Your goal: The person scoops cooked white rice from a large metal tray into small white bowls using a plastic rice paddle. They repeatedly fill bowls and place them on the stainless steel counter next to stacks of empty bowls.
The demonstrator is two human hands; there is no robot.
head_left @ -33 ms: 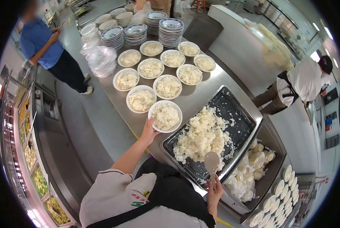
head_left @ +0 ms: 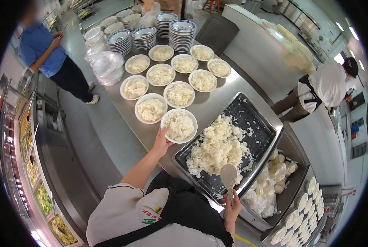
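Note:
My left hand grips the near rim of a white bowl heaped with cooked rice. Closed round the handle of a pale rice paddle, my right hand is at the near end of a black tray. The paddle's blade overlaps the edge of a large mound of rice in that tray. Beyond the bowl I hold, several more white bowls of rice stand in rows on the steel table.
Stacks of blue-rimmed bowls and bagged white bowls stand at the table's far end. Right of the tray, a steel bin holds bagged pale items. A person in blue stands far left, another in white at the right. Food counter at left.
The view has shifted very slightly, so the table and bowls sit a little further left. Both hands keep their hold on the bowl and the rice paddle.

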